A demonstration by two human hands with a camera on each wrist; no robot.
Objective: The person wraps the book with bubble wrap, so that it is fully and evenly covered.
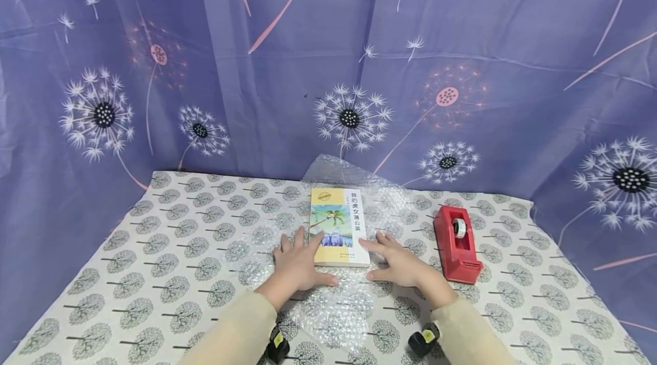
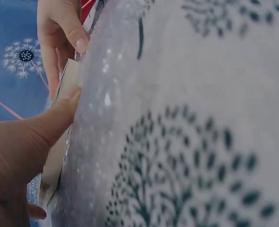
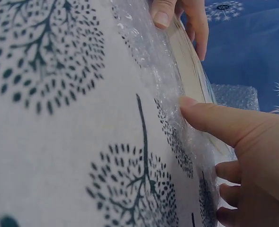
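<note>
A paperback book (image 1: pixel 336 225) with a yellow and white cover and a palm-tree picture lies flat on a sheet of clear bubble wrap (image 1: pixel 333 311). My left hand (image 1: pixel 296 265) is at the book's lower left corner, fingers spread, its index fingertip over the cover's left edge. At the lower right, my right hand (image 1: pixel 400 262) has its index fingertip at the book's right edge. In the left wrist view, the left thumb (image 2: pixel 58 113) lies by the book's page edge (image 2: pixel 56 161). The right wrist view has the right thumb (image 3: pixel 210 116) beside the pages, over the bubble wrap.
A red tape dispenser (image 1: pixel 457 245) with a roll of tape stands right of my right hand. The tree-print tablecloth (image 1: pixel 179 274) covers the table. Behind its far edge hangs a blue-purple dandelion curtain (image 1: pixel 277 97). Bubble wrap extends past the book's top to the curtain.
</note>
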